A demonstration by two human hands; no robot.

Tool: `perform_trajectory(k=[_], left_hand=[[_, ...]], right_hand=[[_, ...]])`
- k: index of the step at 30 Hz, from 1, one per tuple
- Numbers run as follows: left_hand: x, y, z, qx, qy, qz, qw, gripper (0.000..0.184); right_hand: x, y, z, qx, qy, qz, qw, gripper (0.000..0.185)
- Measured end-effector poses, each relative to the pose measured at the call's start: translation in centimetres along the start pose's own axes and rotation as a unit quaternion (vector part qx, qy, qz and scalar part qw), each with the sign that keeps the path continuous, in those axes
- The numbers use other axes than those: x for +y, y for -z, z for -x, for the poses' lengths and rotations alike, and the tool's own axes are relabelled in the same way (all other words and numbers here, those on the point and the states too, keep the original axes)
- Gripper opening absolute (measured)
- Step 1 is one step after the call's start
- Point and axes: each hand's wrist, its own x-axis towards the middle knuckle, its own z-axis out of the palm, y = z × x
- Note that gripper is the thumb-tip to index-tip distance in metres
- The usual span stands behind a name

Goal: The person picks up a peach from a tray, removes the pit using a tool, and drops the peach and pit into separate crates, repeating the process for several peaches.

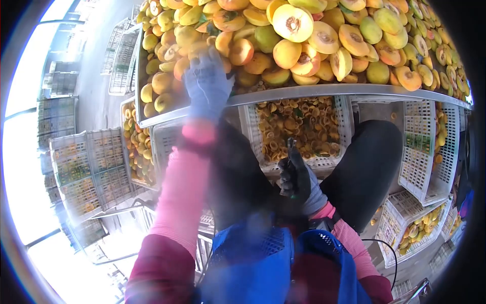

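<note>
My left hand point(208, 83), in a grey-blue glove, reaches over the near left edge of a metal-rimmed table point(314, 91) heaped with halved and whole peaches. Its fingers are stretched out onto a peach point(241, 51) and those around it, and the thumb stands apart. Blur hides the fingertips. Low between my knees, my right hand point(298, 182), gloved in grey with dark palm and fingers, is closed around a small hand tool point(291, 144) with a narrow metal tip pointing up. Its handle is mostly covered by the fingers.
Below the table edge, a white crate point(346, 124) holds peach scraps. Another crate point(127, 114) of peaches stands at the left. Stacked crates point(93, 167) rise farther left. At the right are a tilted white crate point(416, 144) and a lower crate point(397, 223) with fruit.
</note>
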Motion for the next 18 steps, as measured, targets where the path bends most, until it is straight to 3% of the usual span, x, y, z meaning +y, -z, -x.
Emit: perform_trajectory(k=[3, 5, 6, 8, 9, 12, 14, 15, 17, 18], left_hand=[[-1.4, 0.9, 1.0, 0.047, -0.046, 0.151, 0.986, 0.052], [-1.0, 3.0, 3.5, 0.066, -0.004, 0.32, 0.945, 0.043], [-0.9, 3.6, 5.1, 0.056, 0.044, 0.428, 0.901, 0.04], [0.7, 5.6, 8.5, -0.048, 0.11, 0.653, 0.748, 0.039], [1.9, 5.3, 9.9, -0.064, 0.127, 0.699, 0.7, 0.037], [2.2, 3.7, 12.7, 0.039, -0.156, 0.478, 0.864, 0.027], [3.8, 3.4, 14.1, -0.055, 0.014, 0.603, 0.796, 0.018], [4.7, 2.8, 14.5, -0.041, 0.07, 0.615, 0.784, 0.017], [5.0, 3.2, 15.3, -0.077, 0.129, 0.682, 0.715, 0.026], [5.2, 3.6, 15.5, -0.091, 0.161, 0.712, 0.678, 0.031]], right_hand=[[0.0, 1.1, -0.9, 0.0, 0.088, 0.051, 0.995, 0.039], [0.5, 2.2, -1.8, -0.016, 0.22, 0.121, 0.968, 0.035], [0.6, 2.0, -1.6, -0.027, 0.269, 0.15, 0.951, 0.033], [0.1, 0.0, -0.1, -0.049, 0.351, 0.201, 0.913, 0.031], [-0.2, -1.3, 0.9, -0.067, 0.359, 0.223, 0.904, 0.031], [-0.4, -3.6, 3.0, -0.117, 0.355, 0.286, 0.882, 0.036], [0.0, -3.7, 3.3, -0.136, 0.365, 0.331, 0.86, 0.038], [0.4, -4.0, 2.6, -0.111, 0.415, 0.388, 0.816, 0.038], [0.2, -3.6, 3.2, -0.044, 0.413, 0.5, 0.76, 0.038], [0.2, -3.9, 3.8, -0.028, 0.412, 0.484, 0.771, 0.038]])
